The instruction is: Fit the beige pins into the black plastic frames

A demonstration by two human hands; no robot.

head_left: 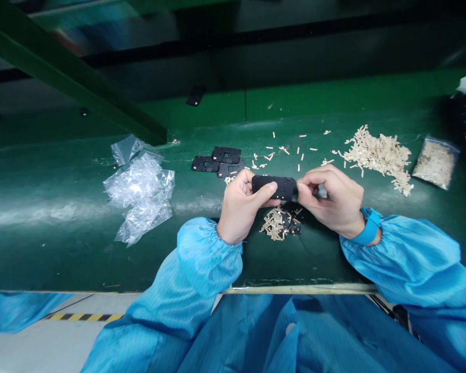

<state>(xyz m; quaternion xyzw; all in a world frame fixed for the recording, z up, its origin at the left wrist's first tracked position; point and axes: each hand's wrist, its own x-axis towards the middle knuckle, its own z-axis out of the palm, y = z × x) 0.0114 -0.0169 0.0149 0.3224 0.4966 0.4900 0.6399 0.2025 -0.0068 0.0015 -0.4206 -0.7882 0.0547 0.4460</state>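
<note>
A flat black plastic plate (281,187) with small holes is held above the bench, its left end gripped by my left hand (243,207), thumb on top. My right hand (330,197) is at the plate's right end, thumb and forefinger pinched together; whatever lies between those fingertips is too small to make out. Below the plate lies a small heap of cream strips mixed with black bits (279,223). Several similar black plates (227,154) lie just beyond my left hand, partly overlapping.
Crumpled clear plastic bags (140,189) lie on the green bench (62,223) at left. A large pile of cream strips (378,155) and a filled zip bag (437,161) are at right, with loose strips scattered between. A green post (81,77) slants down at the back left.
</note>
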